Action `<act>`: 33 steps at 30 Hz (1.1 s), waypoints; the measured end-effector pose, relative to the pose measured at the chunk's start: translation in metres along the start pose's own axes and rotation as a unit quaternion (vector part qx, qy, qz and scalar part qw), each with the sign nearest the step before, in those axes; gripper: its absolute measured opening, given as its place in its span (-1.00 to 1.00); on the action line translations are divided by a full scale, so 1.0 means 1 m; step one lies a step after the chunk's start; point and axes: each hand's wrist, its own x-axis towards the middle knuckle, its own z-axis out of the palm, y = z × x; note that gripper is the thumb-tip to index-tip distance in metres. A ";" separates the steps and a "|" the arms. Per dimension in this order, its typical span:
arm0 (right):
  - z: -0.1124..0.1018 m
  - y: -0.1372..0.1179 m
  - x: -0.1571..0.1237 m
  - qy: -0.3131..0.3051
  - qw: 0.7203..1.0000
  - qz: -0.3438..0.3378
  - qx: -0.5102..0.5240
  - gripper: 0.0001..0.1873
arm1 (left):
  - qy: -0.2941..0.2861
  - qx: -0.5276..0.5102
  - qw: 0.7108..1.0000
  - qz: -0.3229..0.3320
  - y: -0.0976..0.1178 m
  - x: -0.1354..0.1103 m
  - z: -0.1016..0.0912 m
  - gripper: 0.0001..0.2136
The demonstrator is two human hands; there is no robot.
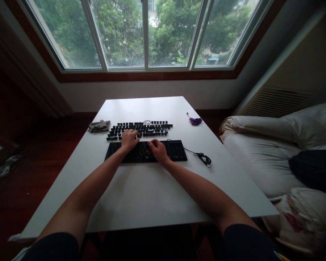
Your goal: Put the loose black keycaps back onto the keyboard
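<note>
A black keyboard (176,154) with its keycaps off lies on the white table. Loose black keycaps (159,127) stand in rows just beyond it. My left hand (129,140) is over the keyboard's far edge, beside the nearest keycaps. Its fingers are curled towards the thumb, with a small dark thing at the tips that I cannot make out. Above the middle of the keyboard, my right hand (158,150) has thumb and fingers pinched together. What it pinches, if anything, is too small and dark to name.
Right of the keyboard lies its coiled cable (203,158). A grey cloth (99,126) rests at the table's left edge, a purple cloth (196,121) near the right edge. Beyond the white table (152,203) are a window and, on the right, a pale sofa (250,152).
</note>
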 end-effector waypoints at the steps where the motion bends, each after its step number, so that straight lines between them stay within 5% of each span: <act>1: 0.000 0.000 0.000 0.000 1.000 0.001 0.001 -0.57 | -0.005 0.003 1.000 -0.002 -0.001 0.002 0.002 -0.86; 17: 0.000 0.003 0.001 -0.003 1.000 0.000 -0.002 -0.59 | -0.086 0.022 0.993 -0.083 -0.016 0.014 0.011 -0.76; 26: 0.002 0.007 0.002 -0.022 1.000 0.009 0.000 -0.61 | -0.071 0.009 0.994 -0.078 -0.014 0.012 0.009 -0.79; 33: 0.002 0.005 0.002 -0.026 1.000 0.007 0.014 -0.58 | 0.004 -0.069 0.997 -0.024 0.004 -0.002 -0.006 -0.83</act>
